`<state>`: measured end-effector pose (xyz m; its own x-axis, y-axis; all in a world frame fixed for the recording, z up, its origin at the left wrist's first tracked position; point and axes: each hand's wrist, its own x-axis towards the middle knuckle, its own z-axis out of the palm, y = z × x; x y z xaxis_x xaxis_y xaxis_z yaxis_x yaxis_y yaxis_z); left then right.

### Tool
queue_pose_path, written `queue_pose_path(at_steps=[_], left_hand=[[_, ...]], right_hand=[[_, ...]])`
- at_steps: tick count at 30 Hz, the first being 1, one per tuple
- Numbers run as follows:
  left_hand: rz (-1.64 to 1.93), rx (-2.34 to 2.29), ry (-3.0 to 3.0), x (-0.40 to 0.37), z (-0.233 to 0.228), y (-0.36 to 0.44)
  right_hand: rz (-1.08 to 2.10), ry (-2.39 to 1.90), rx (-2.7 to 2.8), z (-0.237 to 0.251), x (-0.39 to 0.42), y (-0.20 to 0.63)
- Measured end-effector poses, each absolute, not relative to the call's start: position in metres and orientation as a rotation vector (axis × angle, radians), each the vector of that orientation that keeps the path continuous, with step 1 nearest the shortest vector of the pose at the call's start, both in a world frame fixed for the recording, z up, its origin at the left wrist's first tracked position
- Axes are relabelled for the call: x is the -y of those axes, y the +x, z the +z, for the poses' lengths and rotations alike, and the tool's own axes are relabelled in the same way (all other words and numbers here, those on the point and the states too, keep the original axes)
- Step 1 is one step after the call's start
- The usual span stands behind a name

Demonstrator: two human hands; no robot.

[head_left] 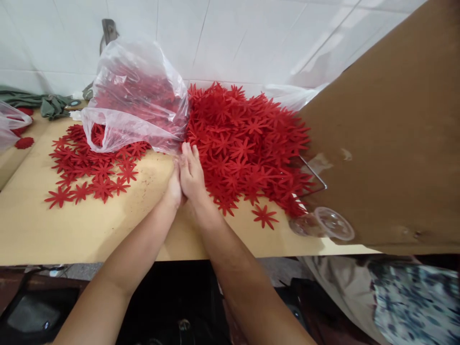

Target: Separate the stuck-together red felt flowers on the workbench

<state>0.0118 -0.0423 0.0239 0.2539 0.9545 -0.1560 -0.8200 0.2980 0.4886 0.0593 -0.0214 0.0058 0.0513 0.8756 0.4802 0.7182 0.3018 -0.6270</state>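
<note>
Now your left hand (pixel 174 186) and right hand (pixel 193 175) touch, right fingers straight and nearly together, left ones too hidden to tell, beside a big pile of red flower-shaped pieces (pixel 237 143).

Across the frame's middle, the table (pixel 72 239) runs before the wall (pixel 233 43). On it, at upper left of centre, sits the bag (pixel 138 96) with flower cutouts inside, and a loose spread (pixel 97 167) of cutouts lies before it. The big pile (pixel 244 143) is at centre, right of the bag, with one single cutout (pixel 265 217) before it. The left hand (pixel 176 187) and right hand (pixel 192 175) meet left of the pile (side by side). The panel (pixel 388 134) fills the right, a cup (pixel 319 224) beside its lower left.
</note>
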Motion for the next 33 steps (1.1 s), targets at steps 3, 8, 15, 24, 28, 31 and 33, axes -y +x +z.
queue_pose_path(at_steps=[3,8,15,24,28,31,33], left_hand=[[1.158,-0.405,0.389,0.041,0.025,0.006],[1.209,-0.404,0.375,0.041,0.026,-0.003],[1.125,-0.351,0.366,0.041,0.024,0.004],[1.013,-0.339,0.442,0.046,0.031,0.002],[1.435,-0.39,0.415,0.058,0.037,0.015],[1.588,-0.448,0.421,0.06,0.038,0.019],[1.416,-0.45,0.464,0.055,0.035,0.016]], right_hand=[[0.141,-1.467,1.708,0.001,0.018,0.068],[0.021,-1.397,1.914,0.016,0.049,0.042],[0.089,-1.421,1.751,0.028,0.032,0.037],[0.061,-1.537,1.543,0.017,0.012,0.07],[0.012,-1.439,1.787,0.02,0.051,0.043],[0.043,-1.441,1.865,0.025,0.063,0.031],[0.07,-1.485,1.806,0.027,0.054,0.035]])
